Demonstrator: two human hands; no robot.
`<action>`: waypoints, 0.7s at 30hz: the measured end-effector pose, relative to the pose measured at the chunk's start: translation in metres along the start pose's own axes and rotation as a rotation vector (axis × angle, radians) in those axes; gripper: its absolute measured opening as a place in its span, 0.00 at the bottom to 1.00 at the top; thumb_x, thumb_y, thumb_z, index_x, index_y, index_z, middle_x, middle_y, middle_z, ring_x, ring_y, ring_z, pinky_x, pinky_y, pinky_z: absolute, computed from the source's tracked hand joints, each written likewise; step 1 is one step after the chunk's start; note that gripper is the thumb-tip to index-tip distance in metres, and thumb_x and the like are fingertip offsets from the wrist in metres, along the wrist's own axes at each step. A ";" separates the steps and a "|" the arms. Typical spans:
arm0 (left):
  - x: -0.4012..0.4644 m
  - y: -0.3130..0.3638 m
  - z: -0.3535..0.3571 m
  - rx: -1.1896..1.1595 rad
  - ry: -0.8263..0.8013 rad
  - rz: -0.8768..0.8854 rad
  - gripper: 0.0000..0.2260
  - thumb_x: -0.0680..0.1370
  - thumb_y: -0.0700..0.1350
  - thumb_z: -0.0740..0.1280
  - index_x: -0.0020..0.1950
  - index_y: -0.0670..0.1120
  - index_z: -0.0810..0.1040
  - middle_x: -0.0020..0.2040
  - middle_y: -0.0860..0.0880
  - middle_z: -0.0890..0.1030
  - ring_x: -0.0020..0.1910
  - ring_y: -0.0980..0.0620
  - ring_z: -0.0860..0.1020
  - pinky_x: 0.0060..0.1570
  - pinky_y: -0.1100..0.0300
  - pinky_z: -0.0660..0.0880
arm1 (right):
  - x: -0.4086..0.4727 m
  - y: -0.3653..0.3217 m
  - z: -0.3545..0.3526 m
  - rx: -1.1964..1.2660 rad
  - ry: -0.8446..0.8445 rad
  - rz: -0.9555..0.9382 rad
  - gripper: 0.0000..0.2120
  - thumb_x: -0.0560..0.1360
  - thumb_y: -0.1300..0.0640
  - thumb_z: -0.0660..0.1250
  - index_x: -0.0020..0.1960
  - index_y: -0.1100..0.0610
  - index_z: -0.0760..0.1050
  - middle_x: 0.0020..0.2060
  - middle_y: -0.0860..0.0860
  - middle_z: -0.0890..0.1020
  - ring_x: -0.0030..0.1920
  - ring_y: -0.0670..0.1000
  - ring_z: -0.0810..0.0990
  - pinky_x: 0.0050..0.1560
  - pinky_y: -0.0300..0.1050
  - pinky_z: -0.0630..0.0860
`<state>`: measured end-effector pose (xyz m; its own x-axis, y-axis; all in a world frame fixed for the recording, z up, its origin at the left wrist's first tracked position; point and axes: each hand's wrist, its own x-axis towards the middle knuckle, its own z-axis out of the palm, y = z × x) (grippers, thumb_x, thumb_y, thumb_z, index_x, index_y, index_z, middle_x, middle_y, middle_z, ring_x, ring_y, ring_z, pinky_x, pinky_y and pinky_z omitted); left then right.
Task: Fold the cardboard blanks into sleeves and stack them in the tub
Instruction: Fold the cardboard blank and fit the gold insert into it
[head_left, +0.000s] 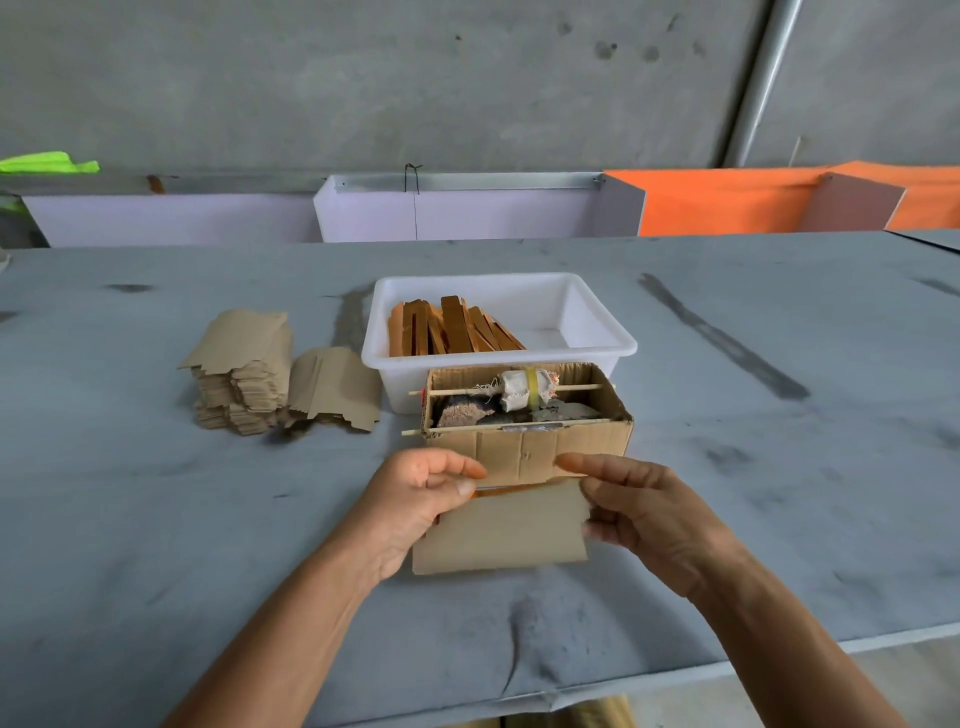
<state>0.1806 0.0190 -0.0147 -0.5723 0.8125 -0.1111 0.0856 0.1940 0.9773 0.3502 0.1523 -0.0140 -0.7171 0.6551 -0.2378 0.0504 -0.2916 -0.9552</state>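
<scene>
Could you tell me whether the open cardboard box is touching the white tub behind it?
Cannot tell. In the head view the cardboard box overlaps the front wall of the white tub, hiding whatever contact or gap lies between them.

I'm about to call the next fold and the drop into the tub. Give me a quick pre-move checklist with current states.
1. Cardboard blank held at both ends by left hand and right hand: ok.
2. Fold already creased: cannot tell.
3. White tub has free room on its right side: ok.
4. Folded sleeves sit inside the tub: ok.
5. Open cardboard box stands between hands and tub, in the way: not ok.
6. Stack of blanks left for later: ok.
</scene>
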 end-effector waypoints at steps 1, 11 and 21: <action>0.000 0.000 -0.002 -0.008 0.024 -0.010 0.09 0.76 0.33 0.66 0.43 0.46 0.81 0.33 0.51 0.80 0.29 0.58 0.68 0.25 0.72 0.63 | -0.003 0.002 -0.003 0.019 -0.015 -0.038 0.15 0.77 0.69 0.60 0.54 0.57 0.82 0.38 0.54 0.79 0.34 0.49 0.79 0.36 0.39 0.79; -0.007 0.009 0.004 -0.299 -0.007 -0.087 0.05 0.78 0.37 0.64 0.49 0.39 0.79 0.36 0.42 0.82 0.31 0.50 0.78 0.29 0.63 0.73 | -0.019 0.006 0.007 -0.158 -0.038 -0.340 0.09 0.68 0.66 0.70 0.43 0.55 0.85 0.38 0.56 0.85 0.38 0.50 0.83 0.36 0.37 0.78; -0.022 0.014 0.006 -0.282 -0.085 -0.131 0.07 0.77 0.40 0.67 0.54 0.42 0.76 0.38 0.40 0.84 0.28 0.49 0.79 0.24 0.62 0.74 | -0.019 -0.002 0.011 -0.076 0.119 0.021 0.08 0.73 0.61 0.69 0.36 0.60 0.80 0.37 0.58 0.85 0.31 0.48 0.80 0.31 0.38 0.73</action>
<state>0.1993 0.0077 0.0005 -0.4922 0.8361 -0.2421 -0.2200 0.1496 0.9640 0.3557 0.1327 -0.0057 -0.6283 0.7287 -0.2724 0.1202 -0.2551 -0.9594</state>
